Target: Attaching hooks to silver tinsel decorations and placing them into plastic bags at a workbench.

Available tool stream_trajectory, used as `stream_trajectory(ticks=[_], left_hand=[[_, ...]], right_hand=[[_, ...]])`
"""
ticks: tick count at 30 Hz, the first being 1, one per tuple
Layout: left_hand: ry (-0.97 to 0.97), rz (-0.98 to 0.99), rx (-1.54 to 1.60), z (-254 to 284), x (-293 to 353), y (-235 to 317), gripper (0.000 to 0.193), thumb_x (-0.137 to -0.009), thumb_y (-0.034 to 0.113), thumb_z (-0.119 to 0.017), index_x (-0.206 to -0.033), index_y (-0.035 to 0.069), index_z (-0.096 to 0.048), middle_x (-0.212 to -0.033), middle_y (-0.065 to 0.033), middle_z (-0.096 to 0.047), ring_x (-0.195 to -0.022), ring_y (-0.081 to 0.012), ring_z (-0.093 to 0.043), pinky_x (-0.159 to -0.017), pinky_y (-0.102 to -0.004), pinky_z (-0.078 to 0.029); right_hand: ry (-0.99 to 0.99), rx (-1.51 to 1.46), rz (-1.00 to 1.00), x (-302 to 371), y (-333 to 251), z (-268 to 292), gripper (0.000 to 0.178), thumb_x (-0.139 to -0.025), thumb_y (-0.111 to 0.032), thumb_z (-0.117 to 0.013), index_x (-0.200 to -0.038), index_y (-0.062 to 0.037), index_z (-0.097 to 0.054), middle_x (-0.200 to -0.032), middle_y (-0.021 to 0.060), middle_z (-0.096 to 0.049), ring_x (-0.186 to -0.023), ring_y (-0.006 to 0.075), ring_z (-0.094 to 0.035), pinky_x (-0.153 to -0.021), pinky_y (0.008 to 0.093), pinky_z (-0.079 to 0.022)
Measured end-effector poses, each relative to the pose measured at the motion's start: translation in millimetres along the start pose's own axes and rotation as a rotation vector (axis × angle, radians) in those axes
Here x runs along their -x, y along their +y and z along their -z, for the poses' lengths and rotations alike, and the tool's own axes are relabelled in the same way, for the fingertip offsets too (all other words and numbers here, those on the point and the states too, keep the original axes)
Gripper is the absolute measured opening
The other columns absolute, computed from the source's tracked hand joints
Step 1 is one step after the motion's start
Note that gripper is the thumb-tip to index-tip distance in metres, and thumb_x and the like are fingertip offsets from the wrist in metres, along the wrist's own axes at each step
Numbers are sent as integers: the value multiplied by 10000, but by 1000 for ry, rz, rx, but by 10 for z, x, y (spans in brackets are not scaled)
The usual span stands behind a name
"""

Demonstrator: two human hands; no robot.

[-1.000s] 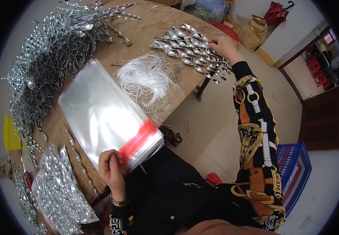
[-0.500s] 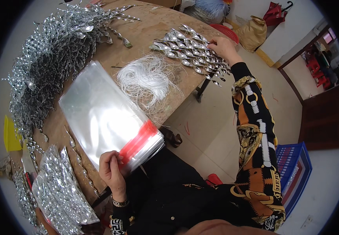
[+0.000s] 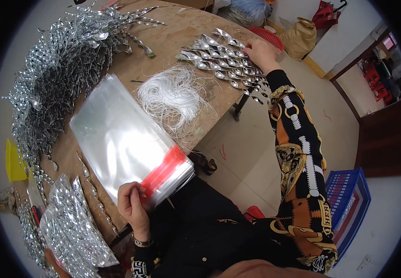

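Note:
My left hand (image 3: 133, 206) pinches the near corner of a stack of clear plastic bags (image 3: 117, 123), beside the red band (image 3: 164, 169) that crosses them. The stack lies on the table and reaches past its near edge. At the table's right side, my right hand (image 3: 260, 53) has its fingers closed on the ends of a spread of silver twisted strips (image 3: 223, 60); its fingertips are partly hidden. A loose bundle of white threads (image 3: 172, 95) lies between the bags and the strips.
A big heap of silver strips (image 3: 57, 69) covers the table's left. Filled clear bags (image 3: 73, 222) and a yellow container (image 3: 14, 160) are at lower left, where part of another person's hand (image 3: 56, 263) seems to show. A red basket (image 3: 269, 38) is beyond my right hand; blue baskets (image 3: 346, 199) stand right.
My right hand and forearm have shifted slightly left along the silver strips. My left hand stays at the bags' corner. Skin at the lower left edge has moved a little.

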State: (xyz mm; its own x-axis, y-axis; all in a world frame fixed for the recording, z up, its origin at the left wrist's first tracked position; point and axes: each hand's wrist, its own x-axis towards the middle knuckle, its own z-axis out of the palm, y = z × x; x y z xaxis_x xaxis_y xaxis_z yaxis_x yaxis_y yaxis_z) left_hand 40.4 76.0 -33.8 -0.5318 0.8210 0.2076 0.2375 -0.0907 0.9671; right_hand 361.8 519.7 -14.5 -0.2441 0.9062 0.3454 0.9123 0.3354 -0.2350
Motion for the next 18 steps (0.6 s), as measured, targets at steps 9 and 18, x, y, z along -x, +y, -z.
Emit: stream_trajectory(ticks=[9,18], left_hand=[[1,1,5,-19,-5,14,135,-936,-21,-454,-993,-10,-575,-892,-57,-563,-738,-103,-541,-648,-209,-437],[0,-21,-7,-21,-16,-3,135,-935,-18,-449,-982,-14,-576,-888,-52,-571,-728,-97,-522,-660,-209,-425]], right_hand=[[-10,-151,-4,-24,260,4,287,-820,-287,-652,-984,-54,-683,-925,127,-683,-866,255,-650,-770,362,-490],[-19,-394,-53,327,469,323,277,-832,-254,-631,-995,-36,-679,-915,138,-684,-840,264,-657,-765,345,-496]])
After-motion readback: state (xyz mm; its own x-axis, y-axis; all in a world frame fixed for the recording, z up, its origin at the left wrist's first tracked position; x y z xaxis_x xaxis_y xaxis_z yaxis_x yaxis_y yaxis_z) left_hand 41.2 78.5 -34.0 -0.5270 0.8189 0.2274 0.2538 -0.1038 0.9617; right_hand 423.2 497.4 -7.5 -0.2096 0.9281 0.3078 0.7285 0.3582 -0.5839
